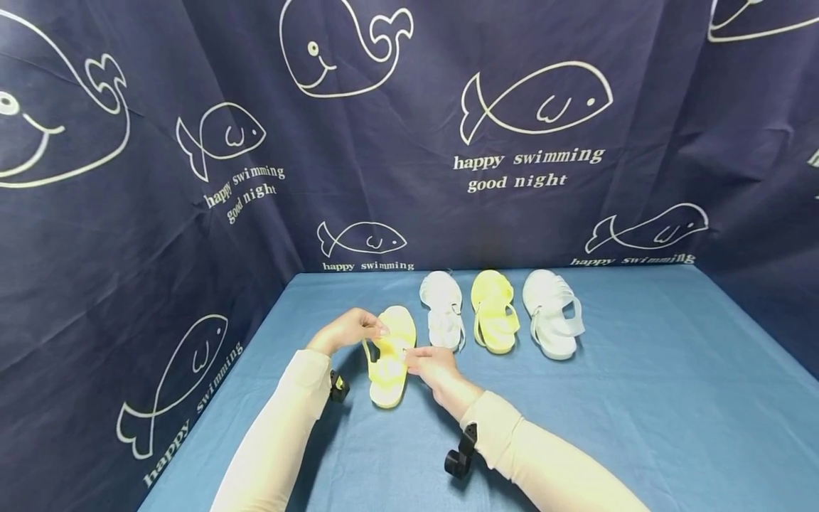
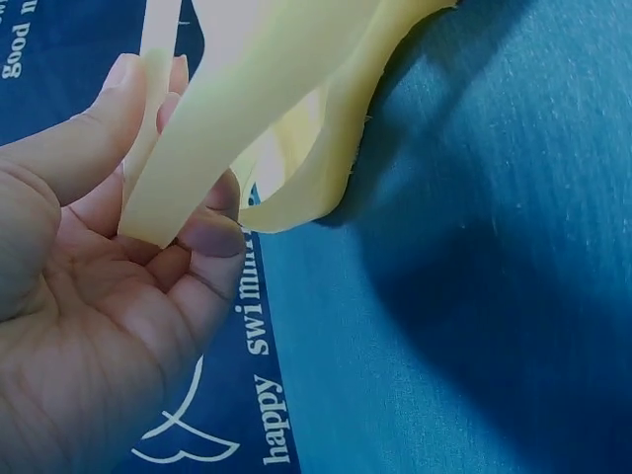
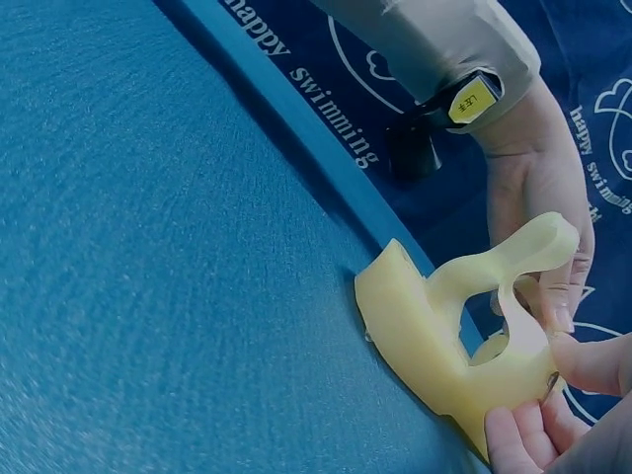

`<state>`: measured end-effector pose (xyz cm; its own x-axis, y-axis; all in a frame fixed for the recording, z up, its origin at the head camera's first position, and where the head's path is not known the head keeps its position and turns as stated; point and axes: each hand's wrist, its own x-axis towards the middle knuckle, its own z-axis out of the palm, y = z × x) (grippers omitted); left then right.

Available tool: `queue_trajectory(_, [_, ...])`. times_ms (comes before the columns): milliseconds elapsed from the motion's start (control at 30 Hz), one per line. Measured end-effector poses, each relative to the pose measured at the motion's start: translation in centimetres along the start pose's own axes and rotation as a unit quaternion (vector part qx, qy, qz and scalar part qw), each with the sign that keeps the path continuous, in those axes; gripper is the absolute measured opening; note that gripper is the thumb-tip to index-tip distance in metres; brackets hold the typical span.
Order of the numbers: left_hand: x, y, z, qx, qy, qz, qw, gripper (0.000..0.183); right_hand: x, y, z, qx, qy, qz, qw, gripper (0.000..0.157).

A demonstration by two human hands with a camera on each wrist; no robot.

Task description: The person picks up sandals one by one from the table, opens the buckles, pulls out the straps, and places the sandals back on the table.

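Observation:
A yellow sandal lies on the blue table, its heel end toward me. My left hand is at its left side, and in the left wrist view the thumb and fingers pinch a yellow strap. On the opposite side my right hand grips the sandal's edge. Up close in the right wrist view, the right thumb and fingers hold the yellow side beside a small metal buckle part. The sandal's toe end is out of the right wrist view.
Three more sandals stand in a row at the back: a white one, a yellow one and another white one. Dark blue cloth with fish drawings hangs behind and beside the blue table.

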<state>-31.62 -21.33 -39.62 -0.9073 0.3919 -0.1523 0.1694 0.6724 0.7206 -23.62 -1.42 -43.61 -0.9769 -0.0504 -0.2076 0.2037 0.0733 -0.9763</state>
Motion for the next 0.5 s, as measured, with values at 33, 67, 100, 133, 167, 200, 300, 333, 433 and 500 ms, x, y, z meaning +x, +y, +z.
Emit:
queue_trajectory(33, [-0.1,-0.2,0.0,-0.004,0.005,-0.002,1.0000,0.019,0.0,0.0,0.0,0.000,-0.001,0.000,1.000,0.028])
queue_trajectory(67, [-0.1,-0.3,0.0,-0.006,0.008,-0.003,0.9999,0.019,0.0,0.1,0.0,-0.001,-0.002,-0.001,1.000,0.028])
queue_trajectory(100, [-0.2,-0.4,0.0,-0.009,0.011,-0.005,0.9999,0.020,0.0,0.1,0.0,0.000,-0.003,0.000,1.000,0.028])
queue_trajectory(133, [-0.3,-0.6,0.0,-0.013,0.014,-0.009,0.9998,0.020,0.0,0.2,0.1,0.002,-0.004,0.000,1.000,0.028])
queue_trajectory(167, [-0.3,-0.6,0.0,-0.015,0.014,-0.010,0.9997,0.020,0.0,0.3,0.1,0.003,-0.004,0.000,1.000,0.028])
queue_trajectory(200, [-0.3,-0.7,0.0,-0.018,0.013,-0.012,0.9997,0.021,0.0,0.3,0.1,0.004,-0.003,-0.001,1.000,0.028])
queue_trajectory(300, [-0.4,-0.6,0.0,-0.010,0.009,-0.002,0.9999,0.020,0.1,0.4,0.1,0.007,0.001,-0.002,1.000,0.028])
queue_trajectory(333, [-0.4,-0.5,0.0,0.000,0.009,0.000,1.0000,0.019,0.1,0.4,0.1,0.007,0.002,-0.002,1.000,0.028])
queue_trajectory(433, [-0.4,0.1,-0.1,0.049,0.010,0.015,0.9986,0.014,0.2,0.3,0.1,0.007,0.001,-0.003,1.000,0.029])
queue_trajectory(500, [-0.3,0.6,-0.2,0.080,0.006,0.029,0.9963,0.012,0.2,0.2,0.0,0.006,0.001,-0.004,1.000,0.029])
